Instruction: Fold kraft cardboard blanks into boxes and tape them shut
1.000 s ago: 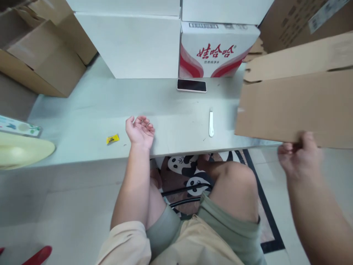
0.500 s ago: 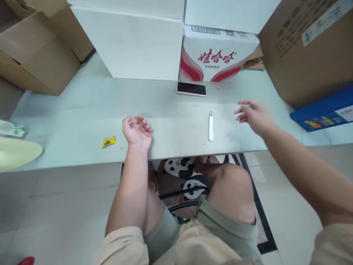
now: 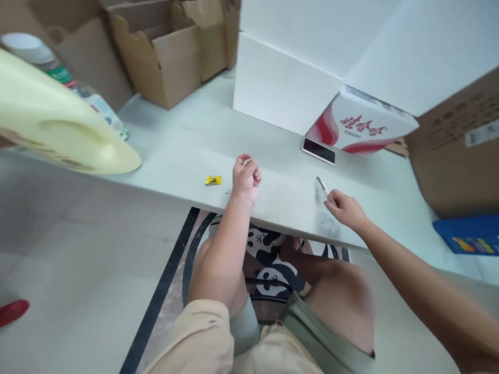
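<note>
My right hand (image 3: pixel 345 209) is closed around the handle end of a slim white utility knife (image 3: pixel 323 187), low over the tabletop near its front edge. The knife's metal tip points away from me and to the left; the rest of its handle is hidden in my fingers. My left hand (image 3: pixel 246 179) is raised over the table with its fingers curled in, and nothing shows in it. Just left of it lies a small yellow wrapped packet (image 3: pixel 213 180). A phone (image 3: pixel 318 151) with a dark screen lies beyond the knife.
Behind the phone stand a red-and-white carton (image 3: pixel 360 122) and large white boxes (image 3: pixel 273 83). Brown open cartons (image 3: pixel 179 62) are at the back left. A pale yellow bottle (image 3: pixel 74 124) lies at the left edge. A blue box (image 3: pixel 465 234) is at the right.
My right hand has come down and picked up the utility knife from the table. My left hand has gone from loosely open to curled. The view has turned to the left.
</note>
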{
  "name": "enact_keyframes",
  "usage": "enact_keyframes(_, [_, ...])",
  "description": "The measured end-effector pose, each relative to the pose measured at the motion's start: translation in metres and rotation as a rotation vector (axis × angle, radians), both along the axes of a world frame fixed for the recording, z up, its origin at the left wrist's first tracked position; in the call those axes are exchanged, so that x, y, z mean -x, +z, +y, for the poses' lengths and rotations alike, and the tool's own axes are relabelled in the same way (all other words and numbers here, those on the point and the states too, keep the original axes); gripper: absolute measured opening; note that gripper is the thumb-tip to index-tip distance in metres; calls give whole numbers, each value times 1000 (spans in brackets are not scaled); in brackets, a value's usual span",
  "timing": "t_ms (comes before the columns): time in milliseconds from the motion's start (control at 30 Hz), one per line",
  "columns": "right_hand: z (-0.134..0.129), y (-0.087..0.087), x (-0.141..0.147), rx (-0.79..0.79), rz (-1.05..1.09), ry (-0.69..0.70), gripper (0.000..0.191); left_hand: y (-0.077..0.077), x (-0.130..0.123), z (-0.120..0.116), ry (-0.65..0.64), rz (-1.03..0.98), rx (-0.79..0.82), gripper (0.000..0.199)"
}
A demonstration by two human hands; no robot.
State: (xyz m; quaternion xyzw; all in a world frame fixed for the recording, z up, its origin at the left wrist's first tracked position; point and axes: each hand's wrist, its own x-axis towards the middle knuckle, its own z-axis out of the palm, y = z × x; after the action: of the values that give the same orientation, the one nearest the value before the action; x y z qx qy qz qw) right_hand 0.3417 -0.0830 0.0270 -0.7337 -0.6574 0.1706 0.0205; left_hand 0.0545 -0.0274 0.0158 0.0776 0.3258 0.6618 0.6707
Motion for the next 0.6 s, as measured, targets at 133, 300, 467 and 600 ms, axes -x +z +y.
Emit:
enact_keyframes(133, [33, 4, 52, -93, 593, -75, 43, 3, 23, 0, 74, -83, -24, 43])
enact_keyframes(300, [100, 9, 151, -104, 807, -13, 24, 7, 50, -2, 136, -172, -67, 45])
enact_keyframes(467, [166, 28, 270, -176, 737, 93, 23, 10, 70, -2, 201, -219, -72, 38])
enact_keyframes(600, [210, 55, 364, -116, 702, 221, 33, 11, 80, 1, 217, -211, -68, 37])
